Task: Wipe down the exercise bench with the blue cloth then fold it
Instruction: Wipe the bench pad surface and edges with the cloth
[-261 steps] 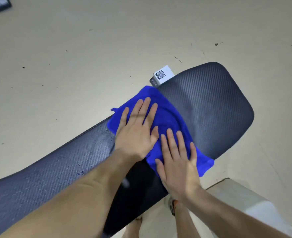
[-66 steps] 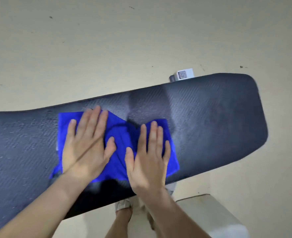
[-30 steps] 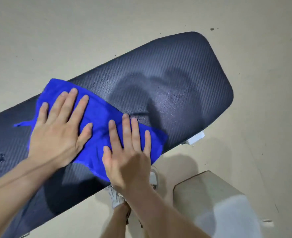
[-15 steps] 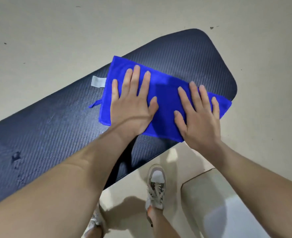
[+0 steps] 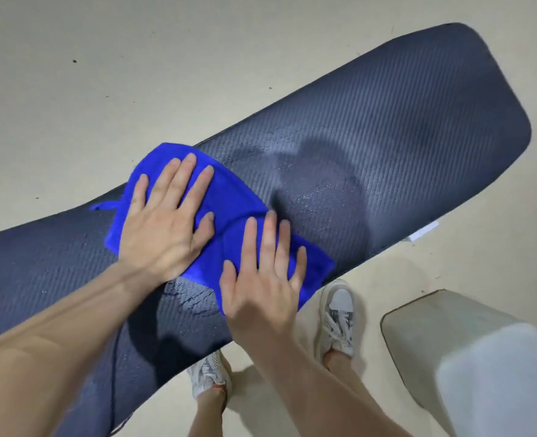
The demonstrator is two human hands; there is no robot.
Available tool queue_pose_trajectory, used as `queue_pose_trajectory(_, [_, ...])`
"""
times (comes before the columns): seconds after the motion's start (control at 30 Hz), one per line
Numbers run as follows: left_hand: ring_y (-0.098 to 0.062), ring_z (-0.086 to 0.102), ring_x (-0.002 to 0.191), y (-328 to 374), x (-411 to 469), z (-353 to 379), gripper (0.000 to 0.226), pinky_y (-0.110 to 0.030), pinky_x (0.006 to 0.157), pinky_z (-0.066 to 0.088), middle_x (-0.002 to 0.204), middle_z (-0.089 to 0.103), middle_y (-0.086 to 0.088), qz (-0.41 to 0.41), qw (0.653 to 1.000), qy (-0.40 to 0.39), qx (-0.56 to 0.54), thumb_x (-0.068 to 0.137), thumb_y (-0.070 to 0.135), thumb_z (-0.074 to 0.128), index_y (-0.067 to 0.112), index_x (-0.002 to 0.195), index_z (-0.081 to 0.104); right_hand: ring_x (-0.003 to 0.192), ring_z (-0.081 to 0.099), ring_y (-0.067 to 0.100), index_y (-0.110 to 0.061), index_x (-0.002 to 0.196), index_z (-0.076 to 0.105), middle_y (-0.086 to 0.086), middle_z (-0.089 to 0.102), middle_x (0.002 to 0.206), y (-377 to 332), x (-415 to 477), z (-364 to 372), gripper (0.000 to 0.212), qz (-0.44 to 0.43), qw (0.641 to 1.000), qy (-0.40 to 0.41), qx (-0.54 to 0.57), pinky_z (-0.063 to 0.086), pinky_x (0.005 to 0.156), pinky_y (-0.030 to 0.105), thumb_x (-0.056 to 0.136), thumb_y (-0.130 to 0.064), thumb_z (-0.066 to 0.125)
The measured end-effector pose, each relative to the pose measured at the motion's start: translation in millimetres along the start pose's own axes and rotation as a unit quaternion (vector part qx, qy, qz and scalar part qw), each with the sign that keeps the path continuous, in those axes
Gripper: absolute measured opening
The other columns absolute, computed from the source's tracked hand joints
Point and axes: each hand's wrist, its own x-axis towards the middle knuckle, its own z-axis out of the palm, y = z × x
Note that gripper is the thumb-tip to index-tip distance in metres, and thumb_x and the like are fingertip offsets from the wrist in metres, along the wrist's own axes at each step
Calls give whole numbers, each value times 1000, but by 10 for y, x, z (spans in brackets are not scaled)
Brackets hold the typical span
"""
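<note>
No readable writing anywhere – one blue cloth [image 5: 229, 203] lies flat mid-way on one dark exercise bench [image 5: 402, 127], whose long axis runs lower-L to upper-R, w/ 2 hands pressing it, left hand [image 5: 163, 225] & right hand [image 5: 260, 279], fingers straight, slightly spread, gripping nothing.

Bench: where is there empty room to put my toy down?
The bench is bare from the blue cloth out to its rounded far end, though that patch looks damp. The other end, past the left hand, is bare too. The middle is crowded: both hands, the right hand included, press the cloth flat.
</note>
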Motion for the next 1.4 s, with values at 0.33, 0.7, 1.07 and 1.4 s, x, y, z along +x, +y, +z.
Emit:
queue_pose_trajectory(0.33, [-21, 1, 147, 415, 198, -4, 69, -53, 115, 2, 160, 2, -4, -65, 997, 10, -45, 89, 48, 23, 20, 151, 11, 147, 24, 18, -21, 151, 31, -1, 26, 160, 906, 484, -232, 64, -183, 980, -18, -69, 23, 114, 49, 95, -51, 37])
queue_pose_trajectory(0.7, [-18, 14, 145, 817, 591, 12, 60, -54, 115, 8, 159, 14, 1, 120, 991, 45, -28, 93, 49, 28, 29, 150, 21, 149, 12, 33, -16, 153, 21, 10, 14, 163, 843, 394, -195, 68, 150, 989, 10, -8, 16, 112, 62, 94, -49, 28])
queue_pose_trajectory(1.07, [-21, 13, 145, -794, -647, -86, 60, -55, 113, 12, 159, 17, 1, 99, 993, -54, -25, 91, 49, 29, 33, 148, 22, 148, 18, 31, -21, 152, 28, 9, 19, 162, -499, -657, -26, 70, 9, 997, -81, -1, 23, 111, 59, 92, -58, 37])
queue_pose_trajectory(1.4, [-21, 12, 146, -462, -470, 152, 67, -48, 116, 5, 158, 16, -7, -38, 995, 42, -78, 92, 46, 31, 13, 150, 21, 146, 27, 16, -17, 148, 36, 0, 32, 158, -406, -273, 169, 59, -243, 964, -52, -97, 26, 115, 46, 94, -42, 39])
